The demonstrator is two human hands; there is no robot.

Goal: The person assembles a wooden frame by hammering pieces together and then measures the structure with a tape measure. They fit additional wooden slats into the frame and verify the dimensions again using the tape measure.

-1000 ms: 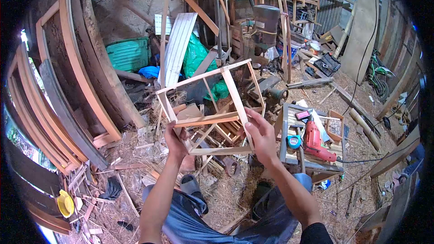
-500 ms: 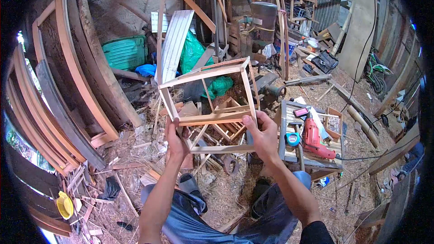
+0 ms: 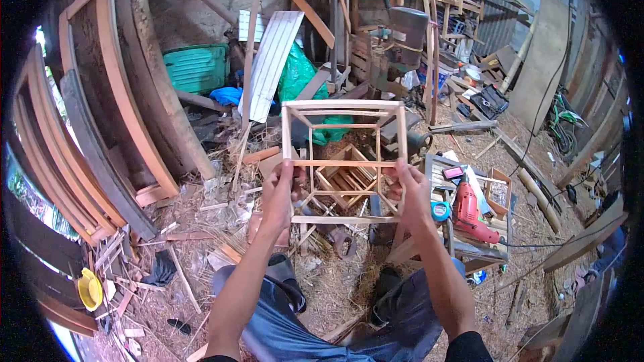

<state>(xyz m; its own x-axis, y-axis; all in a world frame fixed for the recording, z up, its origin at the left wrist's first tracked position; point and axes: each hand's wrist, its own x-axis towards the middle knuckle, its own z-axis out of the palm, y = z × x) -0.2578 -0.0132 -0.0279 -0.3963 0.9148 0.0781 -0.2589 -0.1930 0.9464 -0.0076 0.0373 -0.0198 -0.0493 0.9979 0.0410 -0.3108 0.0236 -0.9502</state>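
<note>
Between my hands hangs a box-shaped wooden frame (image 3: 344, 104) of thin pale strips, its near face squared toward me. A darker strip (image 3: 344, 163) crosses that face at mid-height. My left hand (image 3: 278, 191) is closed around the left upright, thumb at the end of the cross strip. On the other side my right hand (image 3: 410, 191) grips the right upright, thumb likewise near the strip's end. Through the frame's openings shows a second slatted wooden frame (image 3: 329, 184) on the ground; part of it is hidden.
At right, a small wooden stand (image 3: 463, 247) bears a red power drill (image 3: 468, 204) and a blue tape measure (image 3: 440, 211). Wood scraps and shavings cover the ground. Curved-looking timber frames (image 3: 111, 80) lean at left. A yellow bowl (image 3: 90, 289) lies at lower left.
The held wooden frame has turned from a tilted, angled pose to face me squarely. Both hands have shifted right and hold its uprights. The view has also swung slightly.
</note>
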